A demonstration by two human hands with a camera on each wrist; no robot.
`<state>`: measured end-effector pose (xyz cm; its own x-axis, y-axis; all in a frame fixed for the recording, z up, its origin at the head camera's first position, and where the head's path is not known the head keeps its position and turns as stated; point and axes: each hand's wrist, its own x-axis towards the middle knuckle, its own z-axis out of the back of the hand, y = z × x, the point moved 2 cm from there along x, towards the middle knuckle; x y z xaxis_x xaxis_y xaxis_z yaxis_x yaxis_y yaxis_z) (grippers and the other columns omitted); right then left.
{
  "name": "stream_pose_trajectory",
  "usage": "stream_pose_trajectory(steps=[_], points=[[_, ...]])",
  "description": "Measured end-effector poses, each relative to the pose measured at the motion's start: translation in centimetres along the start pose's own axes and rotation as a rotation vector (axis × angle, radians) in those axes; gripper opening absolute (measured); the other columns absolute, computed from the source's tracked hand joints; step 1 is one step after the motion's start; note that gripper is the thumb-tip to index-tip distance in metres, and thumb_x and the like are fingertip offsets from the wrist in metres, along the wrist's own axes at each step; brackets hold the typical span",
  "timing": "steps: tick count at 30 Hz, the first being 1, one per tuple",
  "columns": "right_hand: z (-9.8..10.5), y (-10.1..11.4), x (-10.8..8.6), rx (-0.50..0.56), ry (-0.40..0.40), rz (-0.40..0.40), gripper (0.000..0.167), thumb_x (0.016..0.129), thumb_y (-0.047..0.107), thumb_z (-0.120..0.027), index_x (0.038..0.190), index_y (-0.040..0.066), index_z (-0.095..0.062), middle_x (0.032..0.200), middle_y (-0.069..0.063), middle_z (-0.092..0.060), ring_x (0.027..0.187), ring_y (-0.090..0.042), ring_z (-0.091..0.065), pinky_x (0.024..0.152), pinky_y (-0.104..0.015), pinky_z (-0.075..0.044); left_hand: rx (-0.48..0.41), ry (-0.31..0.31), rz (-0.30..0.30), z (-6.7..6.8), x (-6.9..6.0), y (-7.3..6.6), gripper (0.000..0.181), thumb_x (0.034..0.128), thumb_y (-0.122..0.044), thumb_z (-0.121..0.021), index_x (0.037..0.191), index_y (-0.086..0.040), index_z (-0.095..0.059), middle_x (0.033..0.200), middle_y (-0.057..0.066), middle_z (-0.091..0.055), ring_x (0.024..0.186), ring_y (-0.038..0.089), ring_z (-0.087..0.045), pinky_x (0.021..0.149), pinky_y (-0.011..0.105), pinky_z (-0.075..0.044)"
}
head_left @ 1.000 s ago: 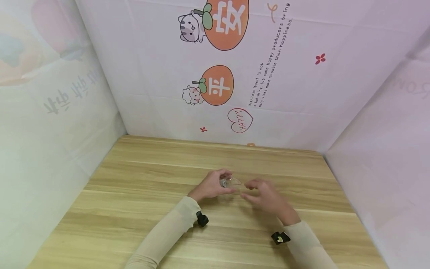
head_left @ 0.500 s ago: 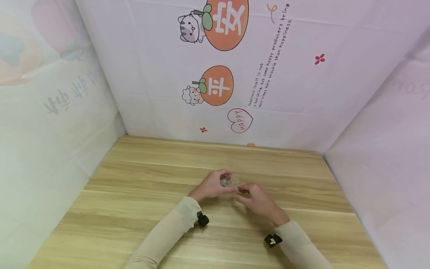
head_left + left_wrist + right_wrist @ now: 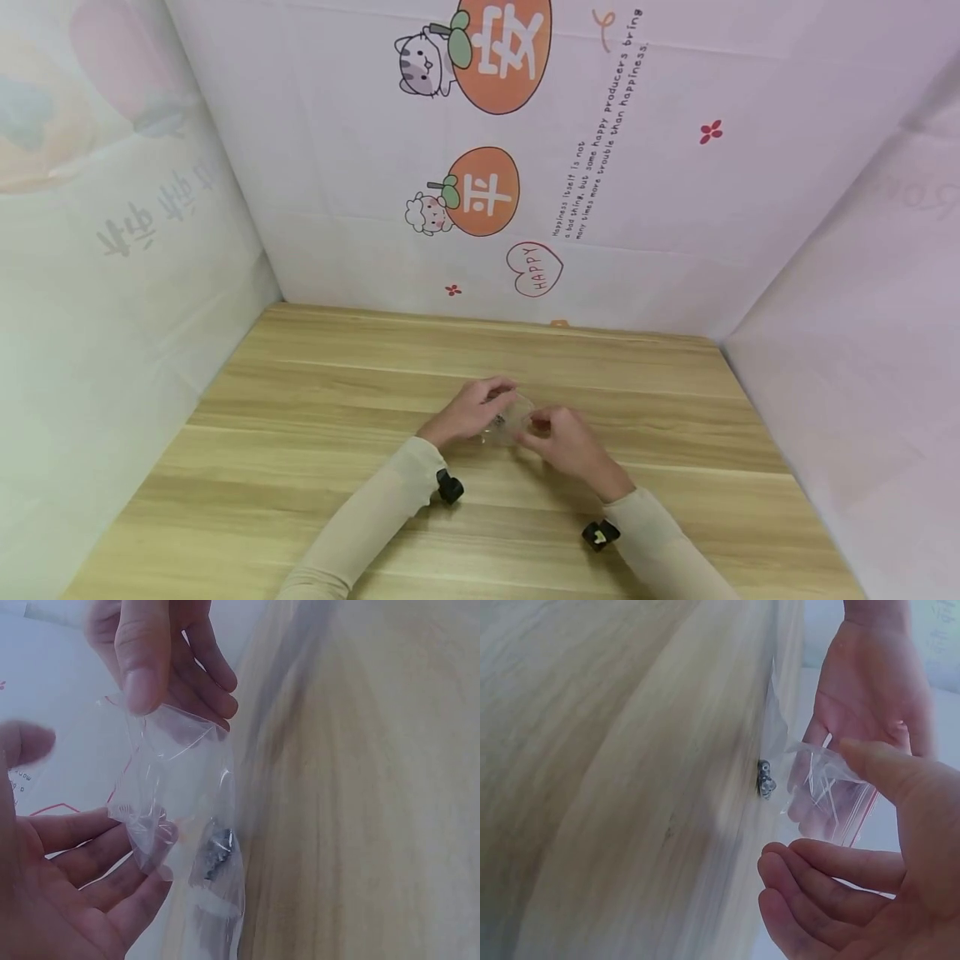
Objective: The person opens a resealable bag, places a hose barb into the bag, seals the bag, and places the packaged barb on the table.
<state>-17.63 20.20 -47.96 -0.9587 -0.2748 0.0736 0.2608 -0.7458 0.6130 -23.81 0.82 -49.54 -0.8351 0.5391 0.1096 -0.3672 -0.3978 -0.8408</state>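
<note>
A clear zip-lock bag (image 3: 512, 419) with a red line along one edge is between my hands, low over the table. My left hand (image 3: 468, 410) has its fingers behind the bag, and in the left wrist view its thumb stands apart from the plastic. Reaching in from the other side, my right hand (image 3: 566, 437) holds the bag's edge, with the thumb (image 3: 142, 690) on the plastic and the fingers behind. A small dark silvery item (image 3: 765, 780) shows at the bag's lower part; its kind is unclear.
The wood-grain table (image 3: 360, 350) extends all round the hands. A printed white back sheet (image 3: 337, 208) rises at its far edge, with pale sheets on the left (image 3: 135, 333) and right (image 3: 847, 350).
My right hand has moved left and inward from a gap beside the bag to touch it. My left thumb has shifted, and the bag has turned and spread out between the hands.
</note>
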Motion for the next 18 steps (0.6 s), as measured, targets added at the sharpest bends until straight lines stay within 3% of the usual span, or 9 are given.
stream_pose_trajectory(steps=[3, 6, 10, 18], points=[[0.0, 0.2, 0.1, 0.018, -0.012, 0.014, 0.041, 0.096, 0.031, -0.079, 0.116, -0.005, -0.077, 0.116, -0.019, -0.079, 0.107, -0.031, -0.076, 0.093, -0.048, -0.064, -0.001, -0.019, -0.003, 0.3, 0.0, 0.1, 0.042, 0.1112, -0.023, -0.042, 0.142, -0.004, -0.064, 0.136, 0.012, -0.071, 0.126, 0.026, -0.067, 0.107, 0.044, -0.056], [0.1, 0.2, 0.2, 0.027, -0.024, 0.028, 0.035, 0.097, 0.027, -0.078, 0.112, -0.004, -0.078, 0.112, -0.018, -0.079, 0.103, -0.03, -0.077, 0.091, -0.046, -0.064, -0.003, -0.014, 0.006, 0.6, 0.0, 0.3, 0.039, 0.1089, -0.015, -0.045, 0.141, -0.004, -0.065, 0.133, 0.01, -0.073, 0.124, 0.024, -0.068, 0.107, 0.041, -0.056], [0.3, 0.0, 0.4, 0.026, -0.033, 0.023, 0.029, 0.097, 0.023, -0.078, 0.11, -0.002, -0.079, 0.109, -0.016, -0.08, 0.098, -0.025, -0.078, 0.087, -0.041, -0.065, -0.029, 0.018, 0.006, 1.0, -0.2, 0.5, 0.034, 0.108, -0.014, -0.056, 0.139, -0.004, -0.065, 0.13, 0.009, -0.073, 0.121, 0.023, -0.069, 0.108, 0.036, -0.056], [1.0, -0.1, 0.7, 0.052, -0.015, 0.031, 0.025, 0.096, 0.015, -0.077, 0.111, -0.005, -0.078, 0.105, -0.016, -0.081, 0.092, -0.022, -0.077, 0.085, -0.037, -0.065, -0.015, 0.028, -0.053, 2.0, -0.5, 1.1, 0.028, 0.102, -0.014, -0.07, 0.128, -0.002, -0.071, 0.119, 0.009, -0.076, 0.112, 0.021, -0.072, 0.105, 0.037, -0.058]])
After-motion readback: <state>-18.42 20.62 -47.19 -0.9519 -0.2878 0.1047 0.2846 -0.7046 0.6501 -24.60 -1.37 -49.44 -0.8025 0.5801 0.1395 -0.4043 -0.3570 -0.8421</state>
